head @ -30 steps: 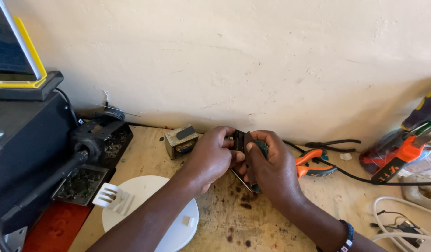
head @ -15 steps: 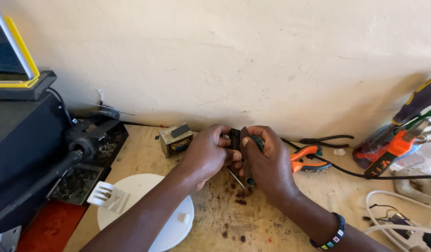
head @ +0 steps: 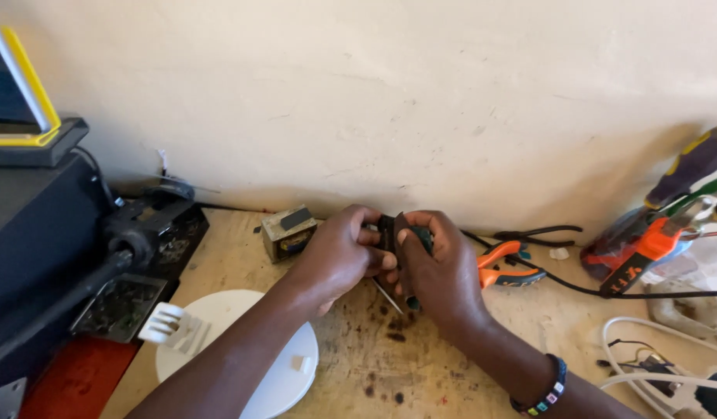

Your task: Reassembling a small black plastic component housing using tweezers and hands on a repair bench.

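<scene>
Both hands meet at bench centre: left hand and right hand pinch a small dark part between them, screwdriver shaft slanting below.

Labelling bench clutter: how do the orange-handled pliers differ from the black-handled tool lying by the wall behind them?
The orange-handled pliers have thick orange and black handles; the black-handled tool has thin, all-dark ones. The pliers lie nearer the right hand, almost touching it; the black tool lies further back at the wall. A black cable passes beside the pliers. Both rest flat on the wooden bench, unheld.
</scene>
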